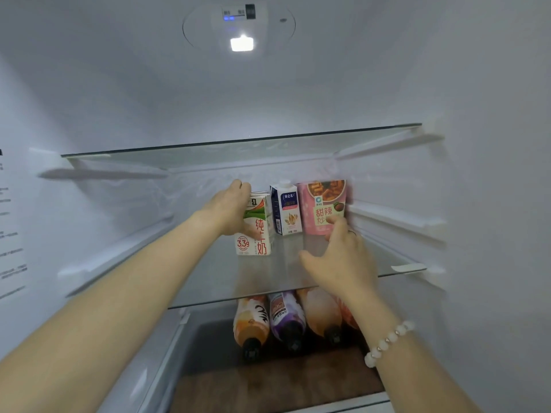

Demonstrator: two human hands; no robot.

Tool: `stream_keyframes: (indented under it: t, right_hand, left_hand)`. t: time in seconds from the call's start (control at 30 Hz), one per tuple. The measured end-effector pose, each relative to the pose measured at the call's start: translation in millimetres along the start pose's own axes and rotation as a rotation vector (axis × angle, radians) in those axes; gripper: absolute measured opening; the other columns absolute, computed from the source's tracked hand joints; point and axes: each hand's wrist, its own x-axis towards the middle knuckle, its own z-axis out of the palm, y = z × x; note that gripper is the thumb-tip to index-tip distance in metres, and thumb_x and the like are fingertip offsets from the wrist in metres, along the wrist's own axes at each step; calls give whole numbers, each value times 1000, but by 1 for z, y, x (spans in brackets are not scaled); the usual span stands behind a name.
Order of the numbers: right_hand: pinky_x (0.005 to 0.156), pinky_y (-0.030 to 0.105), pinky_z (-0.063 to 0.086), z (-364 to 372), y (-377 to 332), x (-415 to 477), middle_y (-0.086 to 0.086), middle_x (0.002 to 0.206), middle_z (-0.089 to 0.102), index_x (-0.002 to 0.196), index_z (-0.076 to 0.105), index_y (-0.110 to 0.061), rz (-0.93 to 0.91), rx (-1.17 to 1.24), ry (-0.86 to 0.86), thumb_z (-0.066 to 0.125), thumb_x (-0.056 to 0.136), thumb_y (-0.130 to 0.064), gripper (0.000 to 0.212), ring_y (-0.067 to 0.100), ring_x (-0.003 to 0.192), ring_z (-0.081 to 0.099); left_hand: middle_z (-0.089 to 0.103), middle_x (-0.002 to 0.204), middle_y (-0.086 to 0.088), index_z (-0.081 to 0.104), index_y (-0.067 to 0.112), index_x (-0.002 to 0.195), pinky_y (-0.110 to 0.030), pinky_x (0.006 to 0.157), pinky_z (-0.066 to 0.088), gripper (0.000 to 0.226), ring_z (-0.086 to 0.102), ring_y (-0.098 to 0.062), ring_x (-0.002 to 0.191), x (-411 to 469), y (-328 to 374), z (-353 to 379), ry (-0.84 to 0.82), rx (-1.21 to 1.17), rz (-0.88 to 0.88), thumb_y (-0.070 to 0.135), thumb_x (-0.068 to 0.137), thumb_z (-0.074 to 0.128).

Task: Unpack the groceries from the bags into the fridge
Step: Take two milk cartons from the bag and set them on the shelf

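- The left hand (231,208) grips the milk carton (256,231), fingers over its top and thumb on its front. The carton stands upright on the middle glass shelf (208,281), so the step in hand looks like setting it into the row.
- Just right of it stands a small blue-and-white carton (284,211), close beside it but farther back.
- Next comes a pink packet (323,204), upright near the right wall. The right hand (340,257) is loosely spread, fingertips on the packet's lower front, seemingly steadying it.
- Next move, as I judge it: slide the milk carton back level with the others, let go without tipping it, then fetch more groceries; no bag is in view.
- The shelf is smooth, clear glass; bottles (252,320) lie in the compartment beneath it.
- The fridge interior is white, with a printed label (12,234) on the left wall, a lamp (242,43) lit overhead and a bare upper shelf (238,147).
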Motion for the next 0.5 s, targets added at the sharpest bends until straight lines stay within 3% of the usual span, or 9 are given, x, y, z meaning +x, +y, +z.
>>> stream_keyframes:
  t: [0.2, 0.5]
  right_hand:
    - [96, 34, 38, 0, -2, -3, 3, 139, 43, 146, 13, -15, -39, -16, 44, 57, 84, -43, 81, 22, 126, 40]
    - [97, 33, 38, 2, 0, -3, 1, 137, 44, 147, 10, -17, -58, 6, 86, 57, 83, -44, 84, 20, 125, 40]
  left_hand:
    - [43, 118, -8, 38, 9, 121, -36, 80, 52, 77, 56, -25, 99, 17, -4, 23, 48, -45, -23, 36, 65, 84]
    - [39, 122, -11, 38, 4, 123, -35, 81, 51, 75, 57, -28, 99, 39, 2, 43, 88, -47, -85, 32, 69, 82]
